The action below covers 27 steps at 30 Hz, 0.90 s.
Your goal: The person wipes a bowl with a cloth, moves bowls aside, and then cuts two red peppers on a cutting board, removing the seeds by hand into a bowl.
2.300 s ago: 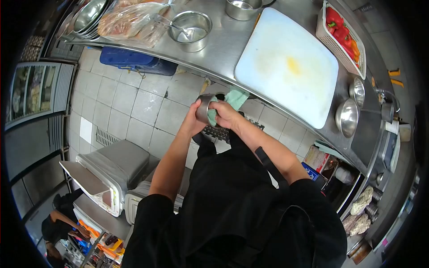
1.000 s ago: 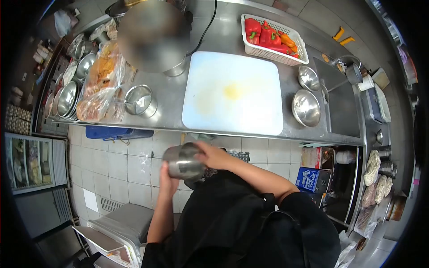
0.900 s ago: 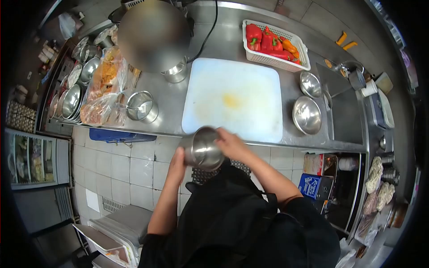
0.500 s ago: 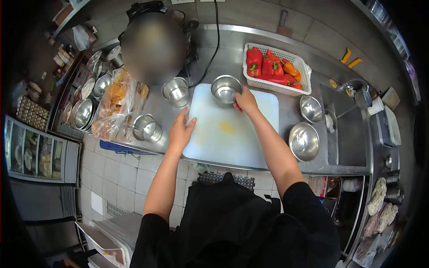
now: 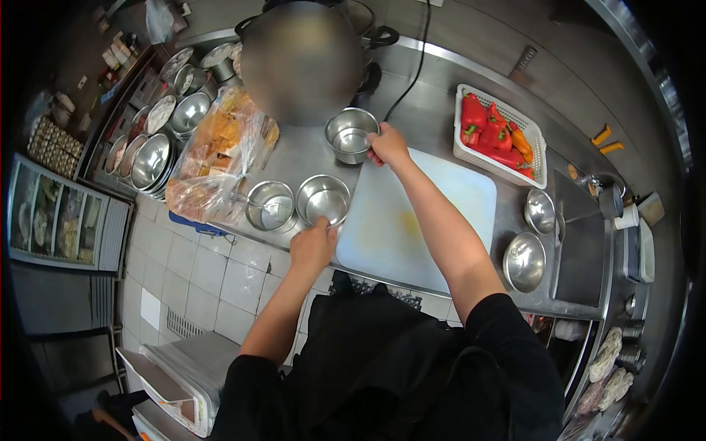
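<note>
My right hand (image 5: 388,145) is closed on the rim of a stainless steel bowl (image 5: 351,138) with straight sides, at the far left corner of the white cutting board (image 5: 448,213). Another such steel bowl (image 5: 323,197) stands left of the board near the counter's front edge. My left hand (image 5: 314,246) grips that bowl's near rim, thumb up. Just left of it is a third steel bowl (image 5: 270,204) with a utensil handle sticking out. A yellowish stain marks the board.
A white basket (image 5: 539,176) of red and orange peppers (image 5: 494,136) stands behind the board. Two round steel bowls (image 5: 524,262) sit by the sink (image 5: 581,242) at right. Bagged orange-brown food (image 5: 220,147) and stacked bowls (image 5: 151,162) are at left. A black cord (image 5: 419,66) runs across the back.
My right hand has carried its bowl leftward, off most of the board. My left hand, open before, has closed on the neighbouring bowl, which now stands nearer the front edge. The view has turned left.
</note>
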{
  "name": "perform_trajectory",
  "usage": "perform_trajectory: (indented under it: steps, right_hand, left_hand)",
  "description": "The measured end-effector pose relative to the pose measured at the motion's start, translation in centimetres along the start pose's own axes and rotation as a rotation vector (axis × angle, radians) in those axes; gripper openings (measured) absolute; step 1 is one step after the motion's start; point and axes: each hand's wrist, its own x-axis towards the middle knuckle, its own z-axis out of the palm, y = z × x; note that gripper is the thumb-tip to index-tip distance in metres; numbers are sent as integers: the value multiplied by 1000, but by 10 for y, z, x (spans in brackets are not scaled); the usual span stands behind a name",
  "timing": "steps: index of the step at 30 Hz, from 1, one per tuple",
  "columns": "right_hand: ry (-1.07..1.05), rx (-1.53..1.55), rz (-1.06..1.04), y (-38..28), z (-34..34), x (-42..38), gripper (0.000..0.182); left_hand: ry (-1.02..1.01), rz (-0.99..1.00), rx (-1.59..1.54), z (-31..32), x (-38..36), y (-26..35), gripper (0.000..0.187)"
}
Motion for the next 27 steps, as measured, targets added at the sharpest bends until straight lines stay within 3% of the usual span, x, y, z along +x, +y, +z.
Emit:
perform_trajectory:
  steps: [4, 9, 12, 14, 18, 20, 23, 26, 27]
  right_hand:
    - [-33, -27, 33, -3, 47, 16, 39]
    - [-177, -25, 64, 2, 82, 40, 62]
    - [-175, 213, 93, 3, 84, 37, 59]
    - [-161, 180, 64, 10, 78, 31, 60]
    - [-103, 214, -21, 19, 49, -12, 44]
    - [-129, 262, -88, 38, 33, -48, 31]
    - [-166, 300, -93, 75, 4, -111, 16]
    - [-4, 209, 18, 77, -38, -185, 18]
    - [56, 214, 27, 86, -57, -199, 18]
  left_hand:
    - [15, 19, -47, -5, -10, -17, 25]
    - [125, 43, -80, 1, 6, -29, 22]
    - [163, 23, -69, 4, 31, -35, 21]
    - [264, -3, -54, 12, 48, -40, 21]
    - [201, -63, -98, 14, 63, -40, 21]
    - [258, -55, -57, 23, 65, -46, 31]
    - [219, -62, -297, 1, 49, -40, 41]
    - [147, 44, -649, 3, 22, -61, 40]
    - [84, -22, -724, -4, 11, -57, 37]
